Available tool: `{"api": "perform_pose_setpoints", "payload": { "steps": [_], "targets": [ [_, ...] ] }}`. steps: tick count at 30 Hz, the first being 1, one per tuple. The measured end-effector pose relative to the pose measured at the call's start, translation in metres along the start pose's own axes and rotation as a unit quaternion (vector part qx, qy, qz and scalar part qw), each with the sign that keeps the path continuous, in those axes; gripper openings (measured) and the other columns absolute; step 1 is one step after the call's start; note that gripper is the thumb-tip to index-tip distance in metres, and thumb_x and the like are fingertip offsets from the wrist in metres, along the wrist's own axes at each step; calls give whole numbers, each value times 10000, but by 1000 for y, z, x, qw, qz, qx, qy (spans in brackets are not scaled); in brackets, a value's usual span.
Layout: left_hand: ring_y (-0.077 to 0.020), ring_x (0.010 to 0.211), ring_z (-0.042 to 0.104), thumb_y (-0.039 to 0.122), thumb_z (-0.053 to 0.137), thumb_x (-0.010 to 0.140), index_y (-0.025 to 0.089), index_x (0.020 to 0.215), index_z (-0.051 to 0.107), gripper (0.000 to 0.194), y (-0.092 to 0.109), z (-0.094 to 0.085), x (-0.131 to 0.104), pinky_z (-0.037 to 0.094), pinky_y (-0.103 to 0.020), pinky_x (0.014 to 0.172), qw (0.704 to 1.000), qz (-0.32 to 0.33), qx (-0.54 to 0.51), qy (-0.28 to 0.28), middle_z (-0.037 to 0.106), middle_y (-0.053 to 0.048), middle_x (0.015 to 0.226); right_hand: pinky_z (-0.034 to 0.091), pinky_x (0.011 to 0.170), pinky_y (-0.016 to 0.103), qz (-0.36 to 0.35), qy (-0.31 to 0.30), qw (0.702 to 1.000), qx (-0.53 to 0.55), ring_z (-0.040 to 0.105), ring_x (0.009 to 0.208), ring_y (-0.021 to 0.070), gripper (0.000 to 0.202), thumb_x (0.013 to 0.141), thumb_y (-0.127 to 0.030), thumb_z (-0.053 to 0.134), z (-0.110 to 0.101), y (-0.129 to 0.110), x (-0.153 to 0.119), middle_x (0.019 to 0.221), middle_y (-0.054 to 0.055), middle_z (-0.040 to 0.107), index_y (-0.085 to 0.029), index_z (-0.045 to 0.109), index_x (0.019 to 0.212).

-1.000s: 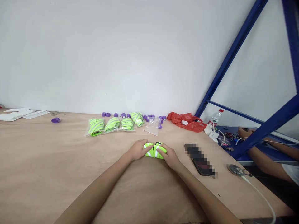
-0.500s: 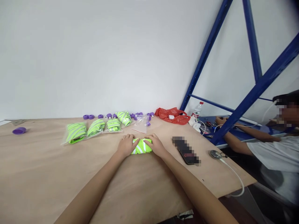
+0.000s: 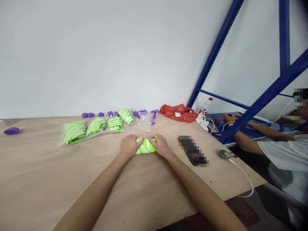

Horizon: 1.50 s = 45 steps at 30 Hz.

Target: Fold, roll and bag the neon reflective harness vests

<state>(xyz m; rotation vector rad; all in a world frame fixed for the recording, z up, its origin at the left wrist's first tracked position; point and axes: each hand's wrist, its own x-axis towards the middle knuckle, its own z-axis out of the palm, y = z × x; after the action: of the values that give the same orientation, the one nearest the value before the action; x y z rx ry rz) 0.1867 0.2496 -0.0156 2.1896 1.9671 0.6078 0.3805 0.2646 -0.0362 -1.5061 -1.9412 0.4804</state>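
A folded bundle of neon-yellow reflective strap (image 3: 145, 146) with pale stripes lies on the wooden table in front of me. My left hand (image 3: 129, 146) grips its left end, thumb over the top. On the right end, my right hand (image 3: 160, 145) holds it the same way. Both hands press the bundle from the sides, and their far fingertips are partly hidden. Beyond them lies a clear zip bag (image 3: 144, 123) with a red line along its edge. Several similar strap bundles in clear bags (image 3: 74, 131) rest further left.
Purple round pieces (image 3: 90, 115) line the wall, with a purple cup-like piece (image 3: 11, 131) far left. A red plastic bag (image 3: 178, 113), a bottle (image 3: 206, 106), a phone (image 3: 192, 150) and a round device with a white cable (image 3: 223, 154) are on the right. Another person's arm (image 3: 247, 143) reaches in behind blue frame bars (image 3: 262, 94).
The view has shifted slightly, so the table's items sit a little higher in it. Both hands stay on the strap bundle, their grip much the same.
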Motion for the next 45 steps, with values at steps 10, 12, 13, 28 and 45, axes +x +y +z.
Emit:
{"api": "perform_pose_setpoints", "payload": {
  "steps": [10,12,13,28,45],
  "targets": [
    [-271,797,640,504,528,903,206,882,567,302,-5,4,-1,434,-339,680,992,28,-121,26,687,-88,852,444,960,367,23,17,972,232,594,1083,225,261,854,-417,588,3,-11,-8,1127,36,670,-241,599,1046],
    [-243,776,622,495,555,881,222,873,545,274,-5,5,-1,432,-327,680,986,38,-155,43,667,-51,836,437,996,371,34,28,956,291,561,1169,233,321,823,-405,615,5,-12,-9,1190,45,647,-246,591,1100],
    [-232,767,612,493,568,869,226,867,535,268,-5,6,-1,434,-323,681,983,43,-173,50,654,-36,823,449,988,374,44,31,945,322,562,1173,239,371,804,-403,634,6,-12,-9,1194,50,642,-248,583,1137],
    [-163,724,554,445,672,824,209,921,542,286,2,5,-10,461,-270,669,913,74,-398,59,603,7,822,503,689,307,112,-115,820,549,638,739,182,410,553,-306,893,-8,-23,-17,834,-4,696,-204,702,902],
    [-245,1097,609,433,736,769,214,1089,531,439,0,14,-1,487,-376,950,870,41,-489,52,620,-77,1168,488,714,308,125,-47,822,554,636,797,195,353,587,-219,789,-3,-21,-14,879,-2,704,-215,705,930]
  ]
}}
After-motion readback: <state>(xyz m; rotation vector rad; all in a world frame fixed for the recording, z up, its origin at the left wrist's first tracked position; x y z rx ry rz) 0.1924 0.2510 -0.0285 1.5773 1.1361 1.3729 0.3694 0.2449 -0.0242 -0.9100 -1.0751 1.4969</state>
